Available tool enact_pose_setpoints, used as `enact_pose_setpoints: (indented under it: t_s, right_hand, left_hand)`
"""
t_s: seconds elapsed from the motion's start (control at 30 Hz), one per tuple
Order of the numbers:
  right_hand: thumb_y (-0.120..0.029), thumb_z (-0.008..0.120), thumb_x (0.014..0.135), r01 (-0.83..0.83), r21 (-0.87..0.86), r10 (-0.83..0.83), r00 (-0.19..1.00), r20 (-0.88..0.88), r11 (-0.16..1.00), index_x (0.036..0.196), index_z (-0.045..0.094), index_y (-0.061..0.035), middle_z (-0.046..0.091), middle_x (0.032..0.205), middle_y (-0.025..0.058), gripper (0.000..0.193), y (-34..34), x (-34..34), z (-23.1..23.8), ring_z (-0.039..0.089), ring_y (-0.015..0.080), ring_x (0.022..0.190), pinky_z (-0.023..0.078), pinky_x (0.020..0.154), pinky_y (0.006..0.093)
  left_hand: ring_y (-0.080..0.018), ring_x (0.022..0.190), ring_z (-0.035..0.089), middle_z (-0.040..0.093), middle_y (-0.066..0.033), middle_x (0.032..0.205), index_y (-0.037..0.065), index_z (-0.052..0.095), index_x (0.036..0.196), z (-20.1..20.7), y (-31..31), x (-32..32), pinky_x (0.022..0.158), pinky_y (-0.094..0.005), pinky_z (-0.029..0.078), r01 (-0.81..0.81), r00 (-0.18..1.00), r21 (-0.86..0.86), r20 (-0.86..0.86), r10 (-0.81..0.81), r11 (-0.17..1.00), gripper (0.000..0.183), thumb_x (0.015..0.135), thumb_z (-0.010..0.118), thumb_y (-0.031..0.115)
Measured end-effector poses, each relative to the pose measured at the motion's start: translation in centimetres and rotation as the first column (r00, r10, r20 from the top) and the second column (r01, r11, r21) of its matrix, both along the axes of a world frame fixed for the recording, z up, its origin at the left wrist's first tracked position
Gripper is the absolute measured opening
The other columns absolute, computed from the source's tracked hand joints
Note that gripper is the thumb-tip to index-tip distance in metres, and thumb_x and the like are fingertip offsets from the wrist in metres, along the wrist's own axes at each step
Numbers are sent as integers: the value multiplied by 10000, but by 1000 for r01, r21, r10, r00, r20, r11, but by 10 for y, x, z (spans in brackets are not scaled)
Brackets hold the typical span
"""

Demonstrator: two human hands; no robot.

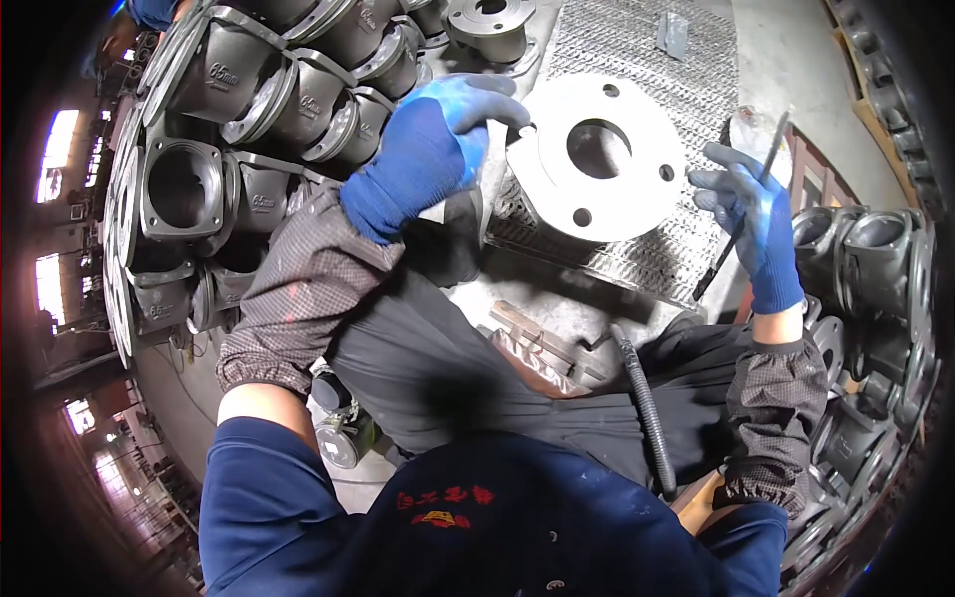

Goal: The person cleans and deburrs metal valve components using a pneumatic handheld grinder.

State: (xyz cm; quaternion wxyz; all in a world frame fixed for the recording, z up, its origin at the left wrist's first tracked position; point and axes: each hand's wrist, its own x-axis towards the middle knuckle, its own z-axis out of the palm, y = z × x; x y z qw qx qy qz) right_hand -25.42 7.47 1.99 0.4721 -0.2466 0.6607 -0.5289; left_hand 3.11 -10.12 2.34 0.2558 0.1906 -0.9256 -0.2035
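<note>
A pale, round metal flange (542, 189) with a large central bore and bolt holes sits over the textured work surface in front of me; its body beneath is hidden. My left hand (428, 139), in a blue glove, is closed with its fingertips at the flange's upper left rim. My right hand (751, 209), gloved too, holds a thin dark rod (775, 149) slanting across the palm. Its thumb and fingers reach toward the flange's right edge, where I cannot tell whether they touch it.
Grey flanged castings (224, 75) are stacked high on the left, and more castings (875, 249) stand on the right. The textured mat (637, 40) bears a small grey scrap (673, 36). A ribbed hose (645, 408) lies over my leg, beside a metal block (537, 343).
</note>
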Motion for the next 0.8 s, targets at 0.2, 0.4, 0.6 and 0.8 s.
enact_pose_setpoints:
  t_s: [0.2,0.4,0.6,0.8]
  right_hand:
    - [-206,399,933,8,110,0,997,-75,994,1155,568,-39,665,880,84,325,-6,1,3,601,94,674,369,528,172]
    - [-214,385,941,32,168,-15,995,-100,985,1183,548,-26,661,909,71,347,-1,13,15,584,76,691,358,545,172]
    - [-218,410,930,150,-44,-156,953,-259,988,1180,540,11,670,915,110,363,26,27,22,608,89,696,352,525,159]
    - [-170,434,902,247,-175,-263,962,-75,953,1106,571,26,679,903,159,314,33,5,-1,632,114,640,331,429,136]
  left_hand:
    - [-366,1012,558,592,-177,1069,32,615,897,11,-3,-17,862,-461,435,168,942,-126,312,-122,978,309,618,517,-55]
    - [-246,841,618,639,-146,836,3,640,736,-10,-29,-13,753,-329,490,159,935,635,149,-322,756,169,655,492,15]
    - [-196,920,598,637,-123,944,-46,583,958,-11,-45,-14,888,-325,456,431,899,747,-308,-311,506,243,916,493,175]
    - [-128,961,556,605,-48,1051,-2,567,1145,-10,-35,5,869,-258,436,-6,965,801,-151,212,599,323,910,546,218]
